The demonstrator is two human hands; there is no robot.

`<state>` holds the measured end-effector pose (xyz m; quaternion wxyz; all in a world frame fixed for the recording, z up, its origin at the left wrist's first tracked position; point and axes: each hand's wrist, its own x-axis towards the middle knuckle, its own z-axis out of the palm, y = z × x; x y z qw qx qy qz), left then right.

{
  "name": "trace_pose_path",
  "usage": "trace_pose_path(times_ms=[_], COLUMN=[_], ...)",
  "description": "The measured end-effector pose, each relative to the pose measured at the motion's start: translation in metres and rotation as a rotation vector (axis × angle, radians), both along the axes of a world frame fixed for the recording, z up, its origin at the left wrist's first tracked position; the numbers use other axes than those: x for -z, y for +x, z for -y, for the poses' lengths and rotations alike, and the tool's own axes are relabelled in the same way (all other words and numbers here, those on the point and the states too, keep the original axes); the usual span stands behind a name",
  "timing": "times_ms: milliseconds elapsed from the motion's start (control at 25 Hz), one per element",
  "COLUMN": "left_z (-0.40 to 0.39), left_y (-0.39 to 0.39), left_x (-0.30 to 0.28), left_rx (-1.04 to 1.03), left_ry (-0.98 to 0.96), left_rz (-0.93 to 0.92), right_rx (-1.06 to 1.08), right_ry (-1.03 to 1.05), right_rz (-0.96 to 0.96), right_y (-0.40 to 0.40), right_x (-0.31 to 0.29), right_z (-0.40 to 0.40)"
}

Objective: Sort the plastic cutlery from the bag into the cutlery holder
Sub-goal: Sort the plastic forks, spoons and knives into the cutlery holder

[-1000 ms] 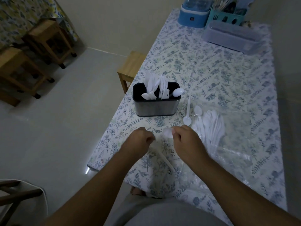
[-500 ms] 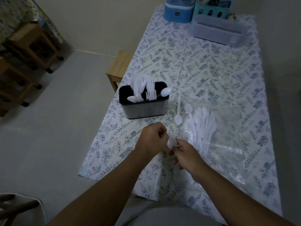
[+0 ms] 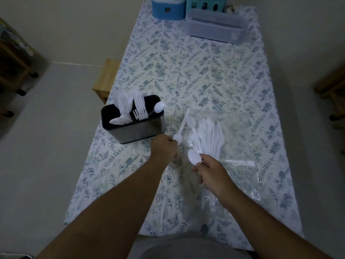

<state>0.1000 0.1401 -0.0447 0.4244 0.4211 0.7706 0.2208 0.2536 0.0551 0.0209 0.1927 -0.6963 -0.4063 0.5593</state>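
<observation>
Pinching spoon, right hand.

Left hand: fingers curl away from the camera, so can't tell if it holds anything. White plastic spoon in right hand: handle hidden inside the grip. Blue rounded plastic container and teal slotted plastic basket cut off by top edge. Clear plastic bag: outline hard to trace against the counter. White plastic cutlery inside overlaps, count unreadable. Black-rimmed steel cutlery holder: interior dividers hidden in the dark.
</observation>
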Motion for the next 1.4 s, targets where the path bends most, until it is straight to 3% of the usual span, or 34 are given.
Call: trace_pose_path(times_ms=[240,400,560,680,760,1080,1280,1400], left_z=[0.062,0.085,0.096,0.107,0.116,0.114,0.070,0.032], left_y=[-0.059,-0.084,-0.078,-0.072,-0.065,-0.045,-0.058,-0.064], left_x=[-0.028,-0.051,-0.066,-0.066,-0.069,-0.093,-0.127,-0.161], left_rx=[0.274,0.346,0.007,-0.118,-0.175,-0.314,-0.028,0.086], left_ry=[0.318,0.518,0.470,0.476,0.489,0.336,0.425,0.571], left_rz=[-0.214,-0.167,0.053,0.072,0.067,0.383,0.392,0.242], right_rx=[-0.271,-0.410,-0.317,-0.209,-0.170,-0.135,0.039,0.061], right_ry=[0.285,0.384,0.132,-0.042,-0.066,0.208,0.425,0.590], right_rz=[0.057,0.125,-0.103,-0.357,-0.425,-0.294,-0.309,-0.333], right_y=[-0.030,-0.057,-0.071,-0.075,-0.076,-0.082,-0.076,-0.076], right_x=[-0.024,-0.025,-0.020,-0.019,-0.016,-0.022,-0.054,-0.080], right_z=[-0.019,-0.022,-0.006,0.006,0.012,0.015,-0.021,-0.065])
